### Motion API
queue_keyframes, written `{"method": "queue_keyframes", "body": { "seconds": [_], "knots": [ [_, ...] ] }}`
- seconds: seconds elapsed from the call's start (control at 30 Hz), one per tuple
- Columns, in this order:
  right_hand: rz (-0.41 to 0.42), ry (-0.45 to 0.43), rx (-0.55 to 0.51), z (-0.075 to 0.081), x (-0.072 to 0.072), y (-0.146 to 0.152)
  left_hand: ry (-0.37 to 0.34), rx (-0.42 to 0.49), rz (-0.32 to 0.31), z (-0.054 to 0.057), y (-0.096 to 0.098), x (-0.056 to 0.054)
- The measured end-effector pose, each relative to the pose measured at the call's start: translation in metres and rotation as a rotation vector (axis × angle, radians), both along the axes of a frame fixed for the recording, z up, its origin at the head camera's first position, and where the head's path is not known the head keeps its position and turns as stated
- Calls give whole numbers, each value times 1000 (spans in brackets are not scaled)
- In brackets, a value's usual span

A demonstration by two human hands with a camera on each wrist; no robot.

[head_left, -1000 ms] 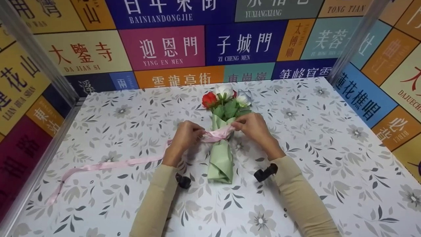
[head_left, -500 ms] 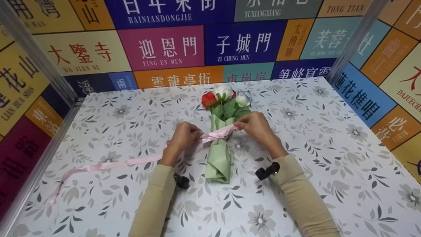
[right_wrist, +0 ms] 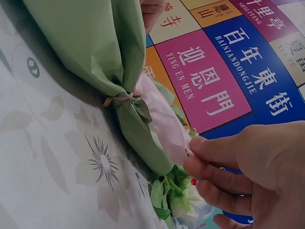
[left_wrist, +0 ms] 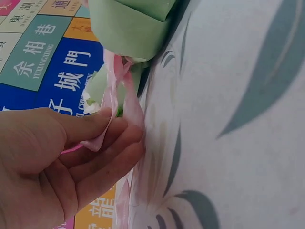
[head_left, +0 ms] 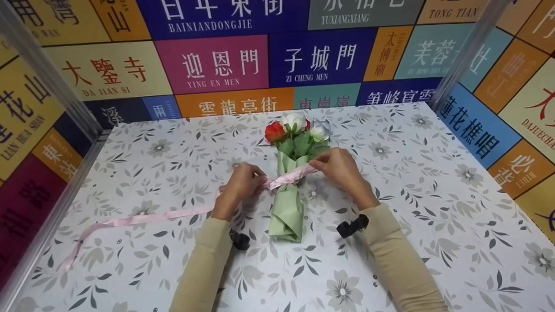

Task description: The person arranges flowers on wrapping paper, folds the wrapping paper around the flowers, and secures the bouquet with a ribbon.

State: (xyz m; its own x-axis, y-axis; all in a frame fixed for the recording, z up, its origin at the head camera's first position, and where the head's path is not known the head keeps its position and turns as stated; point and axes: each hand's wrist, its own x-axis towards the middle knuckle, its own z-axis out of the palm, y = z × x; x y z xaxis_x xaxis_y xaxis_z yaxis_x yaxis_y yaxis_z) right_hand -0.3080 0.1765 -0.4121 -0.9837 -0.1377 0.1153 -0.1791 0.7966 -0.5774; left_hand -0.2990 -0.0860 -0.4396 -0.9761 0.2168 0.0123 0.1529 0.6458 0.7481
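Note:
A bouquet in green wrapping paper (head_left: 287,212) lies on the table, its red flower (head_left: 275,131) and white flower (head_left: 294,121) toward the back. Pink ribbon (head_left: 289,177) circles the narrow waist of the wrap. Left of the waist, my left hand (head_left: 243,184) pinches the ribbon between thumb and fingers; the left wrist view shows a ribbon fold (left_wrist: 98,140) there. On the other side, my right hand (head_left: 340,169) pinches a ribbon part between thumb and forefinger, stretched up toward the flowers. In the right wrist view, the ribbon (right_wrist: 164,121) runs from the cinched waist to those fingertips.
A long ribbon tail (head_left: 143,218) trails across the table to the left front. The floral-patterned tabletop (head_left: 425,242) extends around both arms. Printed panels (head_left: 212,60) stand behind and at both sides. Black wrist cameras (head_left: 352,226) sit on both wrists.
The ribbon at the waist has been drawn tighter and narrower between my hands. My right hand has shifted slightly right, and the lower end of the wrap slightly left.

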Motion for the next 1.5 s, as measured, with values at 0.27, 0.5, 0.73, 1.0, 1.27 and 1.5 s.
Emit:
{"method": "queue_keyframes", "body": {
  "seconds": [0.27,0.5,0.73,1.0,1.27,1.5],
  "knots": [
    [296,279,62,1,24,-49,42,-46,-5,4,2,2],
    [340,295,205,-14,34,-69,73,-66,-69,3,6,3],
    [368,240,255,-13,31,-67,58,-88,-89,2,7,2],
    [501,-118,132,18,27,-29,15,-89,-54,-1,6,2],
    [594,-406,322,28,21,2,40,-98,-62,3,9,5],
    [456,-359,279,28,20,0,-38,-179,-121,12,11,9]
  ]
}}
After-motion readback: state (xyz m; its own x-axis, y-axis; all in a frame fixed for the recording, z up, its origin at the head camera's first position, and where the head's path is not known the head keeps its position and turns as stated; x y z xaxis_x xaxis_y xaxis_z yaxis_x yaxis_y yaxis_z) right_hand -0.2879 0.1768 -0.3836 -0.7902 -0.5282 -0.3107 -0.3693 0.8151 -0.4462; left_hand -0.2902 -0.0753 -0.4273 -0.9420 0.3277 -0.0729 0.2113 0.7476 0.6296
